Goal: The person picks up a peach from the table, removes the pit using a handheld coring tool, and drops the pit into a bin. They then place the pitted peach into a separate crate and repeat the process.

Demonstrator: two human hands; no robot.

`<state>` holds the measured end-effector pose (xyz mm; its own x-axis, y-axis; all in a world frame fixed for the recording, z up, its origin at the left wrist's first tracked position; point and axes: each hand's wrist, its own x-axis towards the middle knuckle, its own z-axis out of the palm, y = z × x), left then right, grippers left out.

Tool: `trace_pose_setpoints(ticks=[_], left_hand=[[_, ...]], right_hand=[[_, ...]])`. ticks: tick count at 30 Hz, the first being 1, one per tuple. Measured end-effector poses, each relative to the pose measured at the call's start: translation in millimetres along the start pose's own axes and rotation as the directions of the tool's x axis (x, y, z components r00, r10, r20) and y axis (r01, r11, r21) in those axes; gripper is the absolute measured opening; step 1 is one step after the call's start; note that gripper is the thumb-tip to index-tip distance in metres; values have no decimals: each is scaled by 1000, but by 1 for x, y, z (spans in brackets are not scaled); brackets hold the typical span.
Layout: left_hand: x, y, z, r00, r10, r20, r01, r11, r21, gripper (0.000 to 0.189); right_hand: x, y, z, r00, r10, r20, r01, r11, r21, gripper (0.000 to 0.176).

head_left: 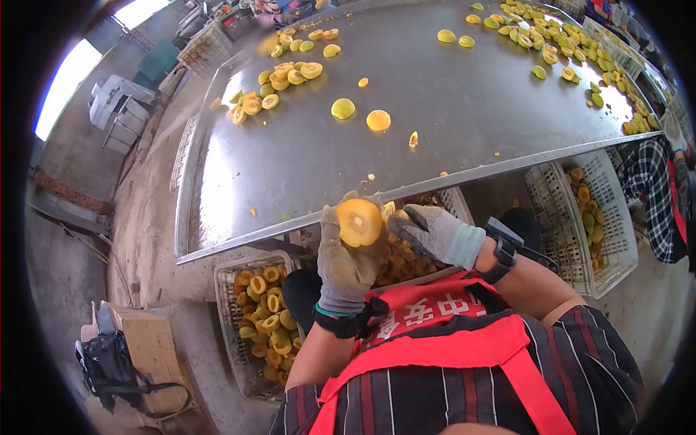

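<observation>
A halved yellow fruit (359, 223), its cut face and pale centre turned to the camera, is held in my gloved left hand (344, 264) close to the near edge of the metal table (290, 167). Just right of it, my gloved right hand (433, 233) has its fingers closed round something small, mostly hidden by the fingers. A bit of yellow flesh (389, 210) shows beside its fingertips. Below both hands, orange-brown pieces (406, 262) fill a crate. On the table ahead lie a green-yellow half (343, 109) and an orange half (378, 120).
A crate of fruit halves (272, 319) stands at my lower left, and another white crate (612, 217) at the right. Fruit piles (250, 105) lie at the table's far left and right. A person in checked clothing (652, 196) is at the right edge.
</observation>
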<state>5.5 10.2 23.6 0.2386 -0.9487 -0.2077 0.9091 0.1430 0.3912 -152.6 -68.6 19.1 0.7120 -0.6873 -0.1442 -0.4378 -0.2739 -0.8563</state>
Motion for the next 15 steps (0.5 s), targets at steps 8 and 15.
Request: trace_pose_setpoints(ticks=[8, 15], left_hand=[[-1, 11, -14, 988, 88, -126, -70, 988, 141, 41], [5, 10, -22, 993, -53, -105, 36, 988, -152, 50]], right_hand=[[-3, 9, 4, 976, -156, -151, 89, 922, -378, 33], [4, 24, 17, 984, -164, -72, 161, 986, -50, 32]])
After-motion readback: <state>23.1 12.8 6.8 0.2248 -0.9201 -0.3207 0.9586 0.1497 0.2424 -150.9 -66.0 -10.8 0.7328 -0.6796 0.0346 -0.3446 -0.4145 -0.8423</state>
